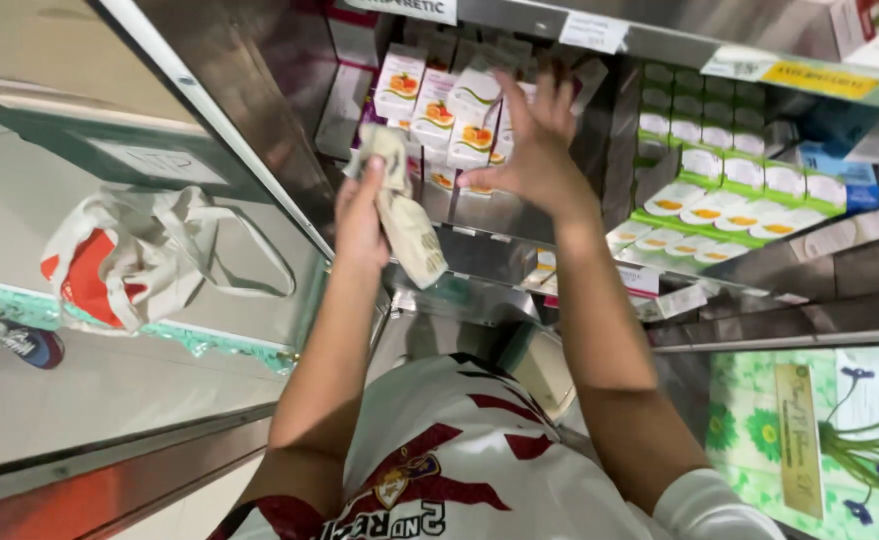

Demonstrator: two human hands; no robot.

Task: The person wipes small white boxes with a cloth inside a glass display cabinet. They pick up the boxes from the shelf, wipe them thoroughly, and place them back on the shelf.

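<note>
The crumpled beige cloth (400,205) hangs just before the metal shelf (480,215), clamped in the left hand (360,225), while the right hand (535,150) spreads open on the white boxes (450,115).

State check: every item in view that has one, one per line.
left hand: closed around a crumpled cloth, raised at the shelf
right hand: open, fingers spread, against the small boxes
small boxes: upright, packed in rows
green-and-white boxes: stacked in tidy rows, untouched
white tote bag: slumped on a ledge, handles loose, something red inside
shelf price tags: attached to the shelf edge
</note>
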